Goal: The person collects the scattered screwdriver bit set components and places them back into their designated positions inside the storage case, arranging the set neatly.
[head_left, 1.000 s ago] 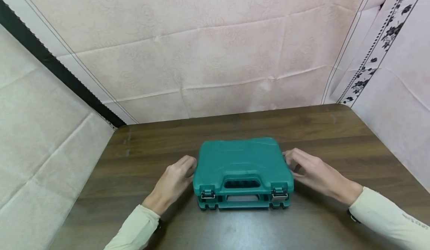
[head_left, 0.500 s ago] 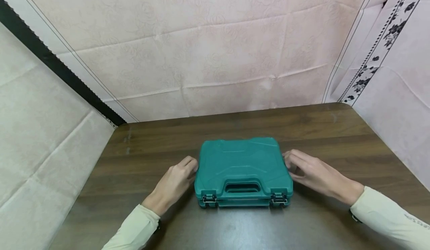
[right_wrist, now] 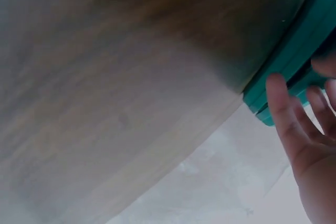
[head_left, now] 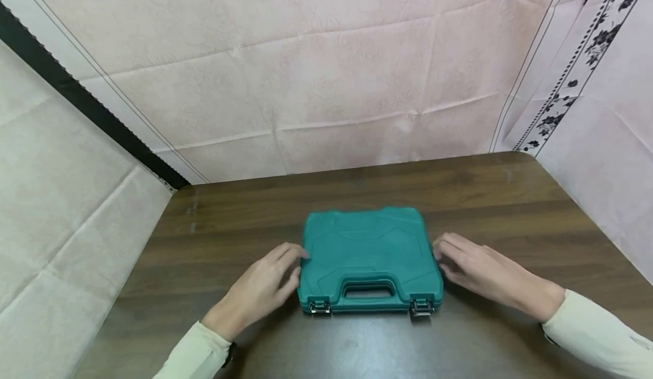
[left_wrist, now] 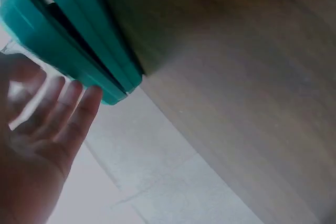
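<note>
A green plastic tool case (head_left: 367,243) lies flat on the table, its handle and two metal latches facing me. Its lid is down over the base, and in the left wrist view a narrow dark gap runs along the side of the case (left_wrist: 63,40). My left hand (head_left: 265,280) is at the left side, fingertips right at the lid's edge and thumb spread apart. On the other side my right hand (head_left: 476,268) has its fingers lightly bent beside the case's right edge. The right wrist view shows those fingers (right_wrist: 286,116) extended along the case's side. Neither hand grips anything.
The brown wood-grain table (head_left: 229,209) extends around the case on every side. Behind it hangs a pale cloth (head_left: 331,84), with more cloth at the left and right. A black strip (head_left: 92,107) runs down the left corner.
The lid has come down, closing the gap between the two handle halves at the front. My left hand has shifted onto the lid's edge with its thumb spreading; my right hand has eased slightly outward.
</note>
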The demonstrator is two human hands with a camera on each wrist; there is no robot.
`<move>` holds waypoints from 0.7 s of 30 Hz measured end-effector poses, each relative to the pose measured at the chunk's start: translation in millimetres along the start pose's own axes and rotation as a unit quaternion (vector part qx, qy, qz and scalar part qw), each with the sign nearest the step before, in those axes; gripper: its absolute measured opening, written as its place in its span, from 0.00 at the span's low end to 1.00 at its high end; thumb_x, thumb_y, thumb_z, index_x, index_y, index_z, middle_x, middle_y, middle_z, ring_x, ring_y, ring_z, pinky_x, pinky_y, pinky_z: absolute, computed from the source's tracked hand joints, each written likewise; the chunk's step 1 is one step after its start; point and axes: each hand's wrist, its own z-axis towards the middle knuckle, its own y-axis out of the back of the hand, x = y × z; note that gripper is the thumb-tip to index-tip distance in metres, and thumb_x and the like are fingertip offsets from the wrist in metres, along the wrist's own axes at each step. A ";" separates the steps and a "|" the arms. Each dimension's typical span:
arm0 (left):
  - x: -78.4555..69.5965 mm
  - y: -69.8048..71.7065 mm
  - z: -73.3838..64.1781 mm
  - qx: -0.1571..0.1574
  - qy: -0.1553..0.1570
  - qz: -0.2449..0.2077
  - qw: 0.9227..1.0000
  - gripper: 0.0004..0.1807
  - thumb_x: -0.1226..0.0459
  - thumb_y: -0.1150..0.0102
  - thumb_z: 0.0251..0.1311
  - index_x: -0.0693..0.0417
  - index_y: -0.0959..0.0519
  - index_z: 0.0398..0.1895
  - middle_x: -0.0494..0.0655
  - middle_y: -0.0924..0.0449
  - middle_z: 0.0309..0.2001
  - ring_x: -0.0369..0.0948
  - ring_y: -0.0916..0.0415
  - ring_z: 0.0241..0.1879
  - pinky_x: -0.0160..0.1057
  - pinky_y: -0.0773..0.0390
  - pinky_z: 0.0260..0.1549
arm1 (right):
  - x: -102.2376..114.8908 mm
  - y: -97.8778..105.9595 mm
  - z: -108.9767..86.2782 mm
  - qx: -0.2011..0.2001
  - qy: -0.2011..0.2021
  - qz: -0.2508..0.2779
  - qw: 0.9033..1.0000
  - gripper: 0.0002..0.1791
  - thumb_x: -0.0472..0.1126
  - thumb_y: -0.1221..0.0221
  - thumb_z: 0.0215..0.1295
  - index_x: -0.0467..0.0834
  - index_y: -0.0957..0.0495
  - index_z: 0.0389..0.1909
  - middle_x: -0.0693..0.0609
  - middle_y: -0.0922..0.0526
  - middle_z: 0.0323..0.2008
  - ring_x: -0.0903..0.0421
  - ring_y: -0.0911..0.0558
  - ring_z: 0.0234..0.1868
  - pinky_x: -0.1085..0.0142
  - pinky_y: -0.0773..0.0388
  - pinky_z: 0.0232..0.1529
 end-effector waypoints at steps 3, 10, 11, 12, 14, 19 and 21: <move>-6.2 1.7 -4.2 0.050 -0.024 0.010 0.998 0.29 0.52 0.37 0.71 0.46 0.27 0.73 0.44 0.28 0.73 0.43 0.29 0.72 0.51 0.22 0.64 | 8.4 3.7 -1.2 0.002 -0.008 0.009 1.000 0.19 0.44 0.63 0.83 0.46 0.23 0.50 0.59 0.22 0.51 0.64 0.23 0.47 0.83 0.26 0.43; -17.3 -8.2 -9.5 0.113 -0.021 0.036 0.993 0.60 0.31 0.32 0.59 0.41 0.51 0.87 0.48 0.56 0.86 0.51 0.56 0.84 0.57 0.28 0.69 | 40.7 1.2 -1.2 0.086 -0.043 0.001 0.995 0.43 0.66 0.33 0.67 0.47 0.31 0.75 0.48 0.32 0.76 0.47 0.34 0.77 0.60 0.33 0.74; -18.6 -9.5 -9.1 0.121 -0.011 0.035 0.992 0.60 0.32 0.32 0.59 0.39 0.53 0.87 0.47 0.58 0.87 0.51 0.59 0.85 0.56 0.26 0.67 | 44.4 -0.7 -0.5 0.098 -0.042 -0.014 0.994 0.49 0.69 0.32 0.64 0.47 0.33 0.77 0.47 0.35 0.78 0.44 0.36 0.78 0.55 0.29 0.72; -19.6 -10.6 -8.4 0.129 -0.003 0.034 0.991 0.60 0.33 0.33 0.60 0.38 0.54 0.87 0.48 0.60 0.87 0.52 0.61 0.85 0.54 0.24 0.66 | 47.5 -2.6 0.4 0.105 -0.039 -0.028 0.993 0.52 0.70 0.32 0.62 0.47 0.35 0.79 0.46 0.37 0.79 0.42 0.38 0.79 0.50 0.25 0.68; -21.7 -11.5 -7.4 0.142 0.008 0.028 0.989 0.57 0.35 0.34 0.63 0.36 0.53 0.87 0.48 0.61 0.87 0.53 0.64 0.85 0.51 0.20 0.61 | 50.9 -6.1 1.8 0.108 -0.026 -0.050 0.993 0.53 0.69 0.31 0.62 0.45 0.37 0.80 0.43 0.37 0.80 0.39 0.38 0.79 0.44 0.20 0.60; -23.8 -9.8 -5.9 0.142 -0.004 0.019 0.990 0.46 0.38 0.40 0.70 0.40 0.44 0.85 0.50 0.54 0.86 0.57 0.62 0.84 0.48 0.17 0.58 | 51.6 -8.4 0.9 0.081 0.007 -0.080 0.994 0.45 0.66 0.37 0.71 0.41 0.33 0.78 0.40 0.32 0.77 0.37 0.34 0.76 0.46 0.18 0.58; -23.6 -8.8 -6.1 0.138 -0.014 0.021 0.990 0.44 0.38 0.44 0.73 0.42 0.42 0.85 0.50 0.51 0.85 0.57 0.61 0.84 0.48 0.19 0.60 | 51.2 -7.8 1.6 0.070 0.017 -0.087 0.994 0.40 0.66 0.46 0.78 0.40 0.31 0.76 0.40 0.30 0.76 0.37 0.32 0.75 0.47 0.17 0.57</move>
